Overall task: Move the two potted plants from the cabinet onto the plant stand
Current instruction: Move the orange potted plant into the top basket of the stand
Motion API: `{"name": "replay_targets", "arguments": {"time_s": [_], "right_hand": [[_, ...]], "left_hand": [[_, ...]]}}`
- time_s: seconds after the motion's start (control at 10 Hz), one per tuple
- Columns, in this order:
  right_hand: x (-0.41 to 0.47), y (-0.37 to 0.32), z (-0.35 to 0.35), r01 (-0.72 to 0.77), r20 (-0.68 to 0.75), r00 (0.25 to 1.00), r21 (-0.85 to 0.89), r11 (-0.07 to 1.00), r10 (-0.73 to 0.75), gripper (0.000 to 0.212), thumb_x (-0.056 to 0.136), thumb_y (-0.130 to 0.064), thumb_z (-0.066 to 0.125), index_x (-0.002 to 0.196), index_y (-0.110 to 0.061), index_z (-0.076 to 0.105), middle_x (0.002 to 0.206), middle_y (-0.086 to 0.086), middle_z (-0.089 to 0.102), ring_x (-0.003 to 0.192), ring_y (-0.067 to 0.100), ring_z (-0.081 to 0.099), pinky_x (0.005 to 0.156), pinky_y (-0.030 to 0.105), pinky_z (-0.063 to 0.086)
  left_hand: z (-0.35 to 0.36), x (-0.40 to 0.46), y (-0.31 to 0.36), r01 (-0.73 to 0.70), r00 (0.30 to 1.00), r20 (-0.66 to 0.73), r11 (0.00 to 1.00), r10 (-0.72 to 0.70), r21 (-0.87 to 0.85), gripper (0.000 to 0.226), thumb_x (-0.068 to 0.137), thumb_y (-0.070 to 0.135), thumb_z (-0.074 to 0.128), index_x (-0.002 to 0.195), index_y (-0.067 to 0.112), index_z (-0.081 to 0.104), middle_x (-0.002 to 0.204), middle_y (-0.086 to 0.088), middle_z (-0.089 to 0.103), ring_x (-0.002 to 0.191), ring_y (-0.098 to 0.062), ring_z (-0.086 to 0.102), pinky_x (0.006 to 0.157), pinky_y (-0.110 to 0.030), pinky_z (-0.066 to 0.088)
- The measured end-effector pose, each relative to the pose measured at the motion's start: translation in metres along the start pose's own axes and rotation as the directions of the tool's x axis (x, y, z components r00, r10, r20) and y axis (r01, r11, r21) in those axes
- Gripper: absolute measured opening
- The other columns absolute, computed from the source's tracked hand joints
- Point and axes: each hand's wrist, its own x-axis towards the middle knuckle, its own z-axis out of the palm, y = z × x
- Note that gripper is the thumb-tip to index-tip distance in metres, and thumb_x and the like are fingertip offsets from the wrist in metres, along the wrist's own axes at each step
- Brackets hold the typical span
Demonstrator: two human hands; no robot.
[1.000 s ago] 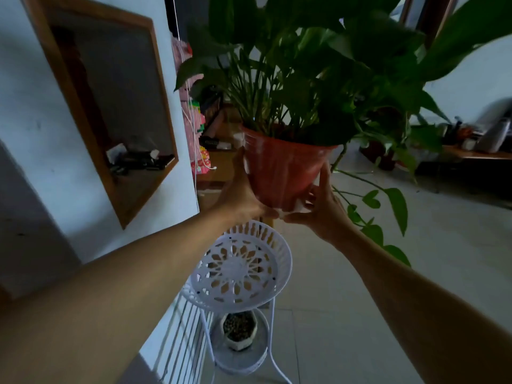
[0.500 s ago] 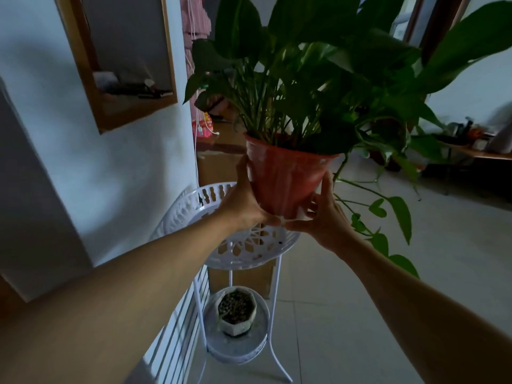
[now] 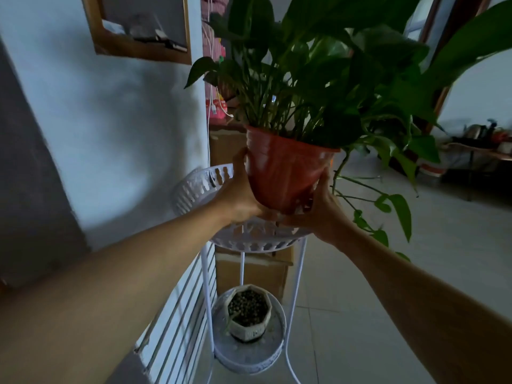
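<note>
A leafy green plant in a red-orange plastic pot (image 3: 285, 167) is held between both my hands. My left hand (image 3: 241, 195) grips its left side and base, my right hand (image 3: 318, 209) cups its right side and base. The pot hangs tilted just above the round white openwork top tray (image 3: 194, 187) of the white metal plant stand; whether its base touches the tray is hidden by my hands. On the stand's lower shelf (image 3: 249, 353) sits a small white faceted pot (image 3: 248, 311) filled with dark pebbles.
A white wall with a wood-framed niche (image 3: 138, 31) runs along the left, with a white slatted rack (image 3: 177, 314) at its foot. Cardboard boxes (image 3: 249, 270) stand behind the stand. Tiled floor (image 3: 360, 314) spreads right; a low table (image 3: 476, 151) with clutter is far right.
The view has closed in on the stand. The pot has come lower, down over the top tray, still held in both hands.
</note>
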Motion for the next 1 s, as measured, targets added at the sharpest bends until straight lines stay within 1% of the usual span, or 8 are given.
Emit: {"name": "replay_targets", "arguments": {"time_s": [0.1,0.2,0.3,0.4,0.5,0.6,0.8,1.0], "right_hand": [[0.007,-0.005,0.007,0.007,0.033,0.999,-0.086,0.996,-0.004,0.146,0.055,-0.040,0.087,0.144,-0.013,-0.026,0.146,0.015,0.039,0.130,0.029,0.045,0.102,0.030,0.039],[0.013,-0.010,0.010,0.007,0.069,0.998,-0.122,0.992,0.002,0.133,0.064,-0.031,0.084,0.146,-0.009,-0.018,0.152,0.016,0.031,0.135,0.030,0.038,0.106,0.032,0.036],[0.019,-0.017,0.019,-0.001,0.056,0.998,-0.193,0.981,0.012,0.126,0.066,-0.025,0.083,0.147,-0.008,-0.011,0.146,0.018,0.039,0.129,0.032,0.044,0.095,0.026,0.040],[0.027,-0.020,0.030,0.026,0.020,1.000,-0.205,0.978,-0.022,0.140,0.059,-0.018,0.087,0.143,0.000,-0.023,0.134,0.025,0.049,0.118,0.035,0.053,0.083,0.022,0.040],[0.029,-0.019,0.035,0.014,0.038,0.999,-0.184,0.983,-0.007,0.128,0.065,-0.015,0.082,0.146,-0.004,-0.016,0.144,0.022,0.039,0.128,0.035,0.045,0.101,0.037,0.040],[0.029,-0.018,0.035,0.045,0.077,0.997,-0.221,0.974,-0.029,0.113,0.069,-0.016,0.079,0.148,-0.008,0.000,0.152,0.013,0.030,0.135,0.031,0.037,0.108,0.036,0.034],[0.032,-0.016,0.037,0.065,0.132,0.991,-0.251,0.966,-0.032,0.112,0.071,-0.017,0.078,0.148,-0.006,-0.003,0.155,0.014,0.022,0.140,0.030,0.030,0.111,0.036,0.029],[0.033,-0.017,0.036,0.038,0.133,0.991,-0.323,0.946,0.006,0.110,0.073,-0.022,0.077,0.147,0.001,-0.002,0.153,0.020,0.025,0.138,0.035,0.031,0.111,0.039,0.030]], "left_hand": [[-0.004,0.006,-0.014,-0.031,0.999,-0.014,0.998,0.032,0.057,0.149,0.021,0.068,0.082,0.122,0.057,-0.027,0.142,-0.020,0.045,0.128,-0.034,0.049,0.111,-0.048,0.034],[-0.011,0.008,-0.017,0.012,1.000,0.003,0.997,-0.012,0.074,0.154,0.045,0.028,0.093,0.143,0.009,-0.024,0.141,-0.012,0.045,0.125,-0.027,0.052,0.100,-0.032,0.041],[-0.016,0.009,-0.027,-0.006,1.000,-0.008,0.995,0.007,0.101,0.138,0.056,0.017,0.089,0.142,0.005,-0.019,0.136,-0.013,0.048,0.117,-0.026,0.057,0.088,-0.026,0.044],[-0.018,0.012,-0.037,0.023,1.000,-0.009,0.996,-0.022,0.082,0.135,0.056,0.014,0.089,0.140,0.006,-0.016,0.127,-0.007,0.048,0.113,-0.025,0.058,0.086,-0.026,0.044],[-0.019,0.014,-0.046,0.031,0.999,-0.018,0.996,-0.030,0.082,0.131,0.057,0.006,0.086,0.140,0.007,-0.015,0.121,-0.006,0.050,0.112,-0.023,0.057,0.090,-0.030,0.046],[-0.020,0.016,-0.050,0.033,0.999,-0.020,0.995,-0.031,0.097,0.126,0.060,0.000,0.083,0.141,0.004,-0.014,0.116,-0.003,0.046,0.109,-0.021,0.055,0.090,-0.027,0.045],[-0.017,0.021,-0.055,0.091,0.996,0.012,0.995,-0.091,0.041,0.118,0.067,-0.004,0.078,0.141,0.001,-0.014,0.133,-0.021,0.047,0.107,-0.022,0.053,0.072,-0.013,0.037],[-0.015,0.015,-0.048,0.149,0.988,0.025,0.987,-0.151,0.057,0.116,0.070,-0.007,0.075,0.143,0.000,-0.015,0.142,-0.022,0.039,0.127,-0.035,0.047,0.087,-0.027,0.044]]}}
